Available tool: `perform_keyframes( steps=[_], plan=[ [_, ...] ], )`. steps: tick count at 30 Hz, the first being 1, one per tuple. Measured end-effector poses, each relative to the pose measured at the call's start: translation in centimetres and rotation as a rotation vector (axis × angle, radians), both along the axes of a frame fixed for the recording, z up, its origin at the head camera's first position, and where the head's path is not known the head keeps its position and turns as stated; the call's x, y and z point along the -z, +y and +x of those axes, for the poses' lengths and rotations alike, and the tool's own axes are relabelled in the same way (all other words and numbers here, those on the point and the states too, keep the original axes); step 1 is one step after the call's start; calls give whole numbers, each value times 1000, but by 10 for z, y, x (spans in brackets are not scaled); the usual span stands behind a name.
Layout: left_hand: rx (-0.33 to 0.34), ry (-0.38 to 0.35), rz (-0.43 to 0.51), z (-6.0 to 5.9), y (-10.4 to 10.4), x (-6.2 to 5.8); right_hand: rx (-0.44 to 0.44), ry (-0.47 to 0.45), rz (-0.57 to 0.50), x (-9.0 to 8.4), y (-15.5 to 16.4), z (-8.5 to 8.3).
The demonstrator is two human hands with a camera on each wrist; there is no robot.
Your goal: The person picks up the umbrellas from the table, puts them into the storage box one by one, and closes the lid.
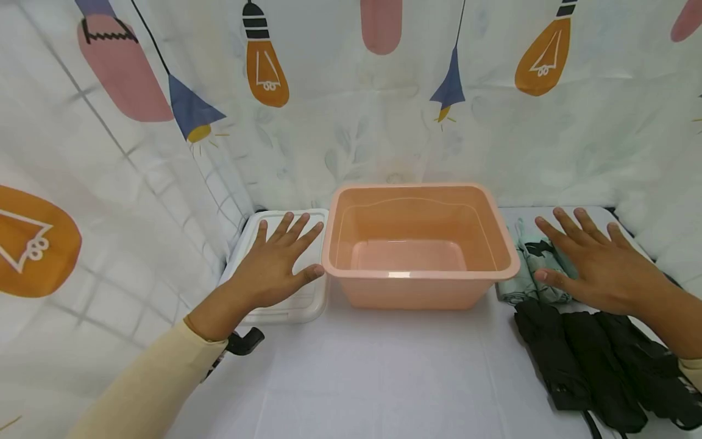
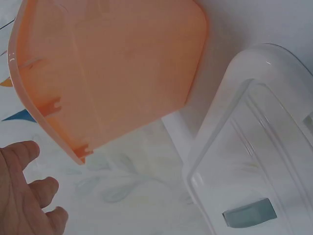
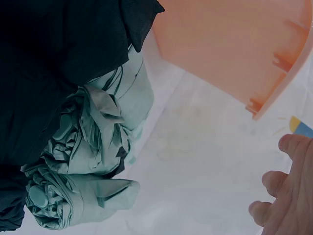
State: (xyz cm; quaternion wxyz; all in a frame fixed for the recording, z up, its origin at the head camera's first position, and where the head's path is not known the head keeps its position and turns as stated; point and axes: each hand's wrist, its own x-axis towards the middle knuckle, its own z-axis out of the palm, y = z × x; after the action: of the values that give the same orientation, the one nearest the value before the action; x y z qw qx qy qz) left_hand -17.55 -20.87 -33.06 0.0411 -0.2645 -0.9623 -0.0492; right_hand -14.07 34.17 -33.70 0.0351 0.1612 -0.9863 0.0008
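My left hand point(image 1: 274, 265) hovers with fingers spread over a white lidded box point(image 1: 308, 303) left of a peach plastic tub point(image 1: 419, 292). Its thumb comes close to the tub's left rim in the head view. On the right, my right hand point(image 1: 603, 271) is likewise spread, over pale green rolled bundles point(image 1: 515, 288) that look like folded umbrellas. Neither hand holds anything. Several black bundles point(image 1: 554, 360), similar in shape and with straps, lie nearer me below the right hand. The tub's inside shows bare. Only fingers point(image 2: 44, 191) appear in the left wrist view.
A white cloth point(image 1: 378, 366) covers the table. Behind it hangs a pale curtain point(image 1: 351, 122) printed with lamps and bulbs, and another printed sheet point(image 1: 109, 244) closes the left side. The white box's lid has a greenish handle opening point(image 2: 250, 214).
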Motion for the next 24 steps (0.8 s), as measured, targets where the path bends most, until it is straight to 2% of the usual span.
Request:
perform_keyframes(
  steps=[16, 24],
  plan=[
    [2, -29, 140, 3, 6, 9, 18, 6, -15, 0, 5, 10],
    [62, 8, 221, 4, 9, 18, 25, 12, -33, 4, 10, 16]
  ],
)
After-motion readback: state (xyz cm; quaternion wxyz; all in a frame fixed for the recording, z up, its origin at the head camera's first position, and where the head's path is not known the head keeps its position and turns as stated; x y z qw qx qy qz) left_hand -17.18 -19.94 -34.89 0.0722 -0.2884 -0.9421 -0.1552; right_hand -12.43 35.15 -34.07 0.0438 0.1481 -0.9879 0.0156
